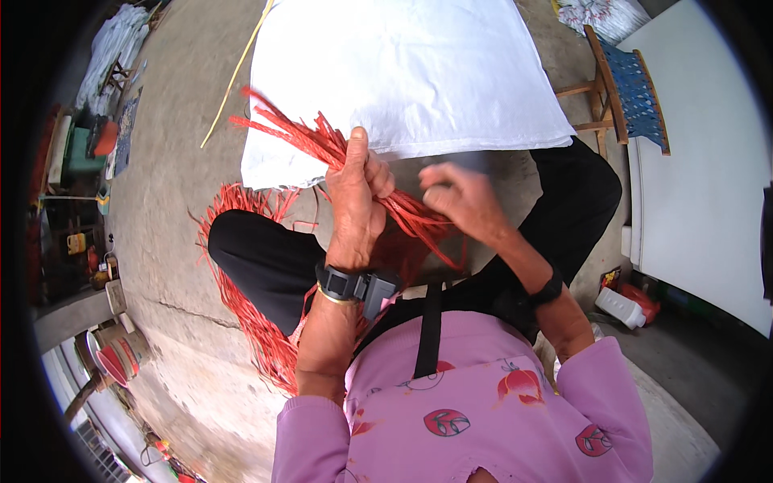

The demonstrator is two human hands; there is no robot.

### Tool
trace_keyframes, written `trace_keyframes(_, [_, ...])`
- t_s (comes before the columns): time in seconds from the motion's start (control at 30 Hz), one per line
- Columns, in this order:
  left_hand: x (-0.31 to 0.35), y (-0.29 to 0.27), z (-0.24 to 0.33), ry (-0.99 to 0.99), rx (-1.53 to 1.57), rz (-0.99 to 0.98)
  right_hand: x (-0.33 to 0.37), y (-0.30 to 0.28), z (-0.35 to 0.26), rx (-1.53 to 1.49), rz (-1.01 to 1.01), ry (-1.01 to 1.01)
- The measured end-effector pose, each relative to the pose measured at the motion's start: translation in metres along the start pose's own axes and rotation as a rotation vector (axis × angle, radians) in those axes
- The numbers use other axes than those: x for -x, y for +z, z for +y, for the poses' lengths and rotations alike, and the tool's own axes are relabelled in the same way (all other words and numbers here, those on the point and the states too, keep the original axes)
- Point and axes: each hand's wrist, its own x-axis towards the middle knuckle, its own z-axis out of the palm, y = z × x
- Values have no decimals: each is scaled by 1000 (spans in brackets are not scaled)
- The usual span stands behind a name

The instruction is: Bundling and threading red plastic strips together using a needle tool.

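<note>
Bare concrete floor [185,241] lies beneath. Left hand [358,189] is clenched on a bundle of red strips [310,137], its long axis slanting up-left to down-right. Right hand [463,197], blurred, sits just right of the bundle's lower end; its fingers look curled.

Left hand [358,189] fisted, thumb up, right hand [463,197] curled (blurred), forearms converging

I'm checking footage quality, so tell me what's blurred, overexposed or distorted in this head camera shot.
Head view: the right hand is smeared by motion blur, while the left hand gripping the bundle of red plastic strips is sharp; the large white woven sack is nearly blown out in daylight; the fisheye bends edges toward the dark circular rim, as on the wooden chair with blue webbing.
</note>
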Motion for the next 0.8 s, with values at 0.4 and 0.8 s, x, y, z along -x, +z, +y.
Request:
trace_keyframes(0.4, [11,-13,-10,-184,7,-215,-41,-3,-59,-214,183,-63])
trace_keyframes(0.8, [11,-13,-29,-143,-224,-46,-49,13,-81,-133,246,-172])
